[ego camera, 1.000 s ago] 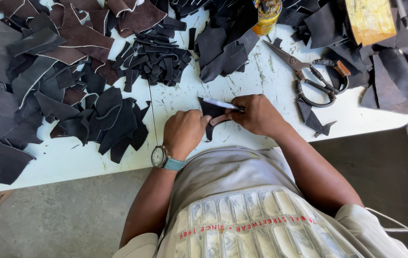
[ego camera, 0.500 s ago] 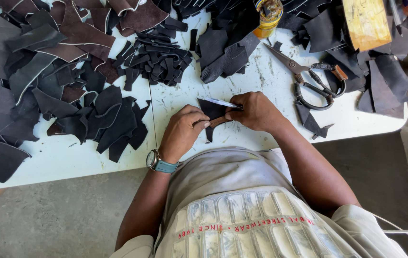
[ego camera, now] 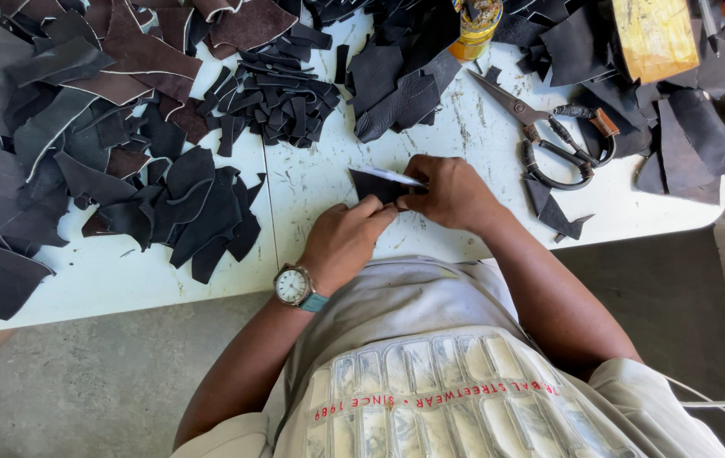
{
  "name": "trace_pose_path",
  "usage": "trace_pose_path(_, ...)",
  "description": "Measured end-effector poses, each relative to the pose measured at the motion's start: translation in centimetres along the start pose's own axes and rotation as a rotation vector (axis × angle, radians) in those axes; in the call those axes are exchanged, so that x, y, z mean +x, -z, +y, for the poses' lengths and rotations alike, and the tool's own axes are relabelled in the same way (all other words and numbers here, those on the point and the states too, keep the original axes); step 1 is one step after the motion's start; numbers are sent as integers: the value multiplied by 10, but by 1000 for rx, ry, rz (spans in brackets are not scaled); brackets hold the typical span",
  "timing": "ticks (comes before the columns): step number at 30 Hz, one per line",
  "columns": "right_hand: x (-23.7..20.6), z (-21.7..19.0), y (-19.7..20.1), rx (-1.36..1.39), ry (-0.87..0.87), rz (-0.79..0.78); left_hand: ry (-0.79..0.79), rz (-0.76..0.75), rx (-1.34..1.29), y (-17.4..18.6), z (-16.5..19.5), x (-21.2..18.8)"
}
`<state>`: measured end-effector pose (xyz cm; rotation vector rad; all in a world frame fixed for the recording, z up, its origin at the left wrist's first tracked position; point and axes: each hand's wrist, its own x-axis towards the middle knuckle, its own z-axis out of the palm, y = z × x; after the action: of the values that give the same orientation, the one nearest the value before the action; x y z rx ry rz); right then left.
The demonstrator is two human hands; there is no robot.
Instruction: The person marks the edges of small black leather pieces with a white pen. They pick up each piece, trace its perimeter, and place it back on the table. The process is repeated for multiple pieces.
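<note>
Scissors (ego camera: 549, 136) right of scrap pile (ego camera: 282, 93)

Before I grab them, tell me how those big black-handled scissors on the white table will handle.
The scissors look like all-metal shears with long blades and wide loops, so probably heavy for their size and fully stiff. They lie flat on the table, so rolling or tipping seems unlikely; pushed, they would likely slide. The blades are slightly open, so they may swing when lifted.
</note>
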<state>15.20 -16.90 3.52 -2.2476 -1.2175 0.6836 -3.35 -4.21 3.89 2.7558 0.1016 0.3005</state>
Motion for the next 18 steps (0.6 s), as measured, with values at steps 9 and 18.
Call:
trace_pose_path(9, 0, 32, 19, 1108, 166, 33, 113, -169, 416, -23, 55, 0)
trace_pose_path(18, -8, -43, 32, 327, 388, -175, 227, -62, 428, -49, 80, 0)
